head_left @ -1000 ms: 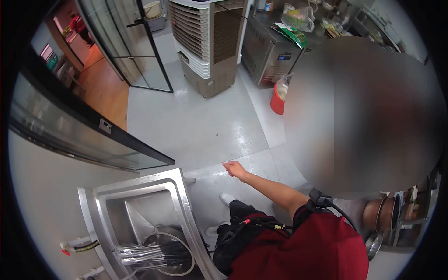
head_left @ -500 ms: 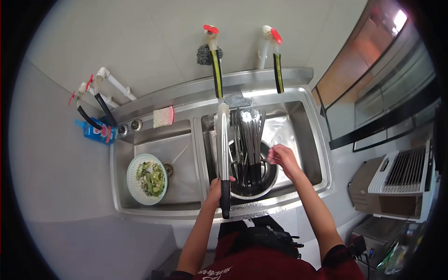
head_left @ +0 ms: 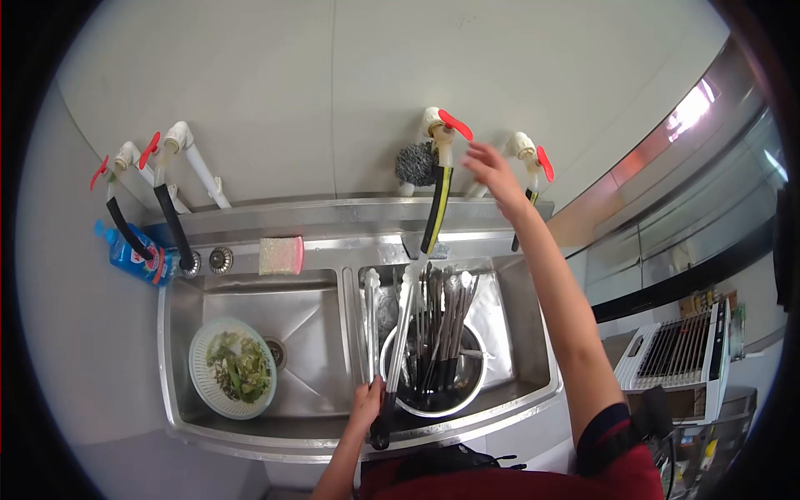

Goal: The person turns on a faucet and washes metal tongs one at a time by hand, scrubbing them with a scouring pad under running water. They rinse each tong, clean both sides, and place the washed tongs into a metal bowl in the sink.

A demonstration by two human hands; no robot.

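My left hand [head_left: 365, 407] is closed around the black-handled end of a pair of metal tongs [head_left: 398, 340], held at the front of the right basin. The long silver arms of the tongs stand apart and point toward the back wall. Beside them a round metal pot [head_left: 478, 385] holds several long utensils [head_left: 448, 342] with black handles, leaning to the back. My right hand [head_left: 493, 175] is raised to the wall, fingers stretched out, just right of the red tap handle [head_left: 456, 125]. Below that tap hangs a black and yellow hose [head_left: 437, 212] over the right basin.
A pale green colander [head_left: 200, 375] with leafy scraps sits in the left basin [head_left: 312, 333]. A sponge [head_left: 281, 255] lies on the back ledge, and a blue soap bottle [head_left: 133, 258] stands far left. Steel wool [head_left: 414, 163] hangs by the tap. Another tap [head_left: 525, 150] is at right.
My right hand has gone from beside the pot up to the middle tap. My left hand still grips the tongs, whose arms now show spread apart. The view has tilted up toward the wall.
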